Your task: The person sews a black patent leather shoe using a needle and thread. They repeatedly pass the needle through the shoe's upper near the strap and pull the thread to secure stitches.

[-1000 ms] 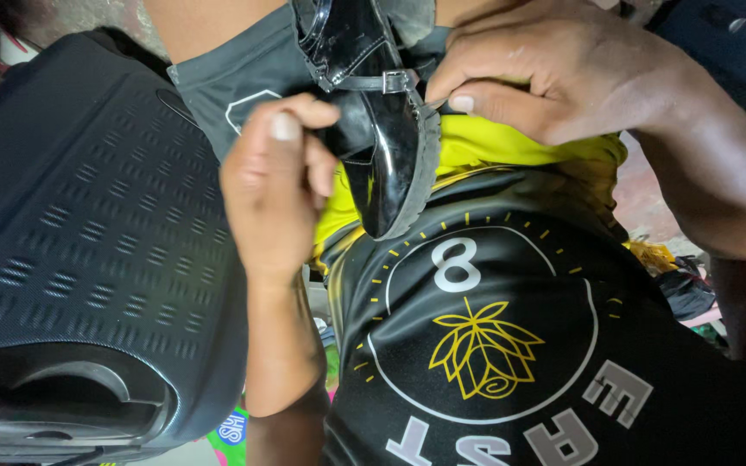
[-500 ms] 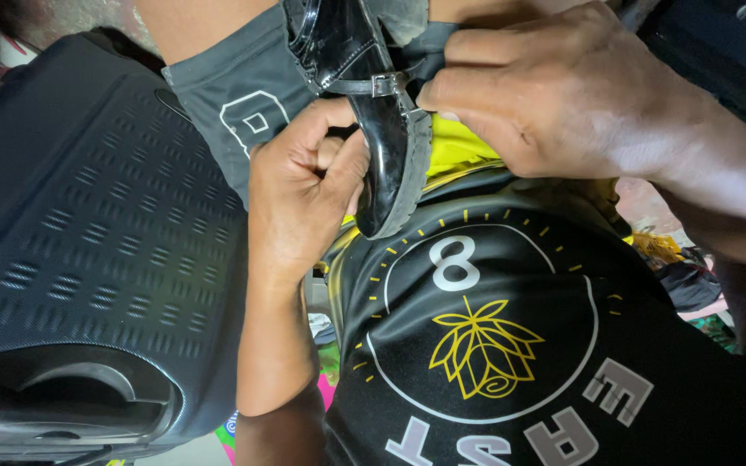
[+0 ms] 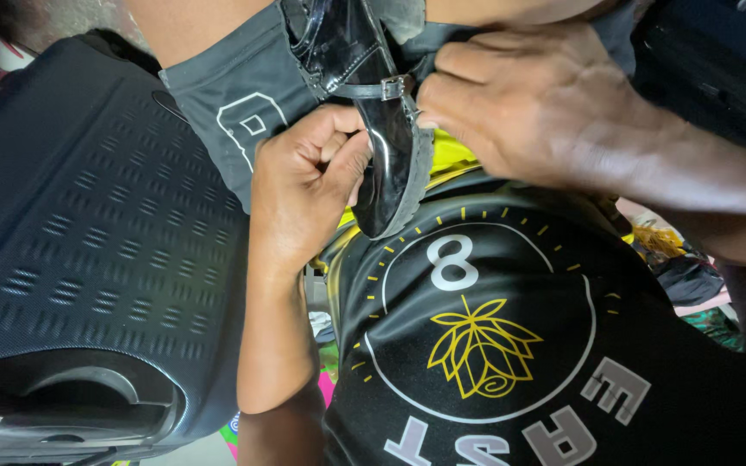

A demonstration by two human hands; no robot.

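A glossy black shoe [image 3: 382, 147] with a thin strap and a small metal buckle [image 3: 393, 86] is held over my lap, toe pointing toward me. My left hand [image 3: 304, 190] is closed against the left side of the toe. My right hand [image 3: 546, 112] comes in from the right, its fingertips pinching the strap beside the buckle. Under the shoe lie my grey shorts [image 3: 235, 112] and my black shirt [image 3: 494, 345] with a white ring and a yellow flower print.
A large dark suitcase [image 3: 79, 242] with ribbed dashes and a recessed handle fills the left side. A dark bag [image 3: 718, 60] sits at top right. Colourful cloth [image 3: 692, 285] lies on the floor to the right.
My left hand has closed from a loose thumb-up grip to a fist on the shoe's toe. My right hand has slid nearer the buckle. The view has shifted closer.
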